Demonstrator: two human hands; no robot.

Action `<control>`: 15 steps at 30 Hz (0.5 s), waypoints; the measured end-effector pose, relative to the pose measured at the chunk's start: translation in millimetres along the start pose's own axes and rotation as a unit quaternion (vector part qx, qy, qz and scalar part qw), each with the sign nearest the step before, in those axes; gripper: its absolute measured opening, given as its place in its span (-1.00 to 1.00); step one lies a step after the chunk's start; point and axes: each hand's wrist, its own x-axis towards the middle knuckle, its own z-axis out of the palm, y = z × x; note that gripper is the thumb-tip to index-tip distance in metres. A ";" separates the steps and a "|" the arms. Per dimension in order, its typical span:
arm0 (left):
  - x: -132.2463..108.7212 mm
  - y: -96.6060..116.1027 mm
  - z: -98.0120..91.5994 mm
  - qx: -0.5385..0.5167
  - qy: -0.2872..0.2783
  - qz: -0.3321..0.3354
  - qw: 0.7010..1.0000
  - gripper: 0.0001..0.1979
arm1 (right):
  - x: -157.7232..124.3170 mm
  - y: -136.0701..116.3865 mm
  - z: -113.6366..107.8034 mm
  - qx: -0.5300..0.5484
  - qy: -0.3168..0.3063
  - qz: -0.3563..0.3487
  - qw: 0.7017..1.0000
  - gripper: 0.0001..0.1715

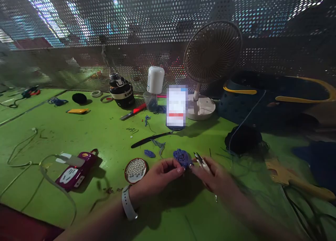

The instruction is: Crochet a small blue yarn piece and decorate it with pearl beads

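A purple yarn rosette (181, 157) sits between my hands over the bench (105, 136), its six o'clock edge pinched by my left hand (162, 172), thumb and finger closed. My right hand (216, 176) curls around a pointed tool (201, 160), thumb at four o'clock. The yarn should handle light, soft, easily snagged; the rim looks the best hold. At nine o'clock: a yarn leaf (149, 153).
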 end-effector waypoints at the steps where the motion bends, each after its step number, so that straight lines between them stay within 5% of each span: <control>1: 0.4 0.8 -1.4 -0.001 -0.001 0.001 1.000 -0.76 | -2.1 -2.7 -2.9 0.008 -0.005 -0.006 1.000 -0.58; 15: -3.1 11.9 -4.3 0.015 -0.023 0.027 0.999 -0.79 | -6.1 6.3 -11.3 -0.074 -0.202 0.029 0.976 -0.46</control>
